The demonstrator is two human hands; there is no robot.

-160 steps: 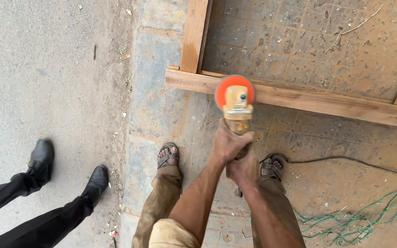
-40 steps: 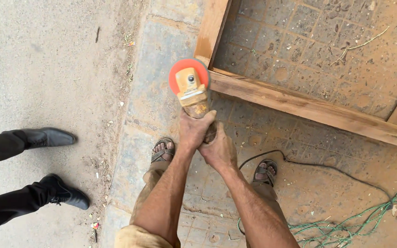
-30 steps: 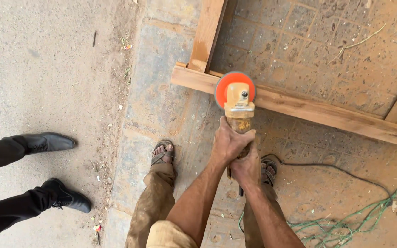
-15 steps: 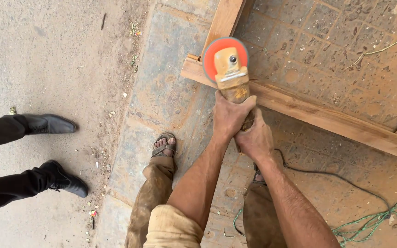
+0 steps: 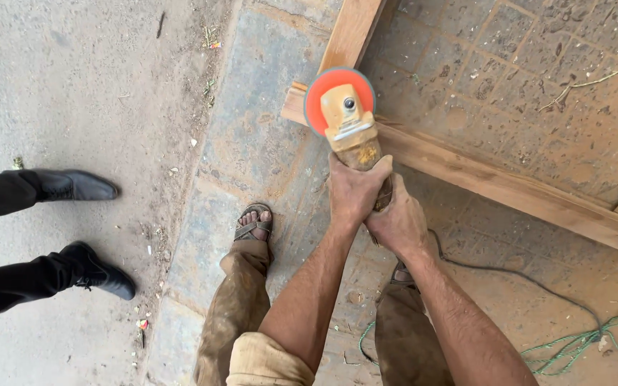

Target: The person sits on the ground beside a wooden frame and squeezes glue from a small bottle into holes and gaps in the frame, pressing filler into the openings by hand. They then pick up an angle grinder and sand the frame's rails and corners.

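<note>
While both hands grip one tool, the left hand (image 5: pixel 352 189) is wrapped tight round the body of the yellow grinder (image 5: pixel 348 125) and the right hand (image 5: pixel 398 225) clenches it just behind. Its orange disc (image 5: pixel 316 100) sits on the left end of the long wooden beam (image 5: pixel 509 189), right where another plank (image 5: pixel 352 32) runs off to the far side. A black cord (image 5: pixel 509 275) trails across the floor on the right. Two black shoes (image 5: pixel 84 187) of another person stand well apart on the left.
</note>
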